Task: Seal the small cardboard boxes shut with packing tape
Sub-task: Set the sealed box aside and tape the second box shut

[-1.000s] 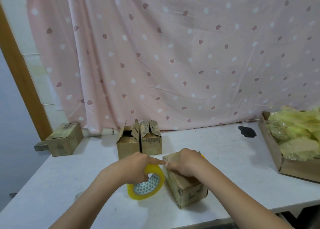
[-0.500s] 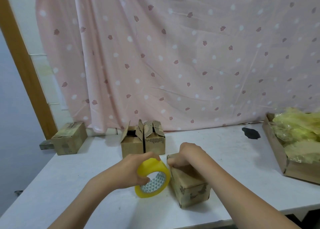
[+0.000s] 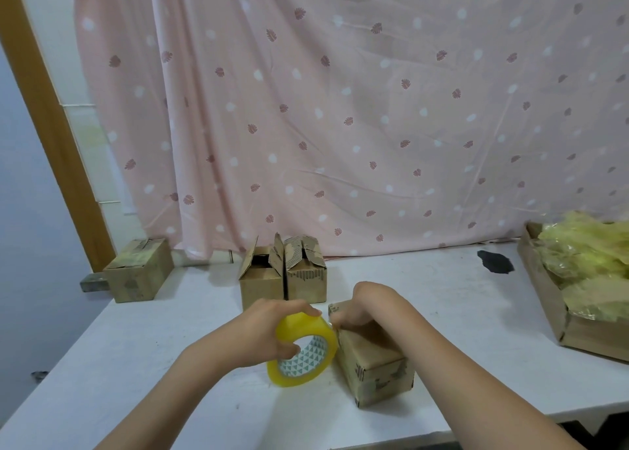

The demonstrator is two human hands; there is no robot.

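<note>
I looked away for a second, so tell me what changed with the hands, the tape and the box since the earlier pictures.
The left hand tipped the tape roll more upright against the left end of the closed box, and its index finger no longer points toward the right hand. The right hand stays on the box's top far-left corner. The two open boxes and the box at the far left have not moved.

Both forearms extended forward, left hand (image 3: 263, 330) with fingers (image 3: 289, 349) curled, right hand (image 3: 366, 305) knuckles-up, fingers tucked under.

A pink patterned curtain (image 3: 340, 109) hangs behind the white table (image 3: 170, 347); a cardboard tray (image 3: 544, 296) holds crumpled yellow plastic (image 3: 585, 255).
</note>
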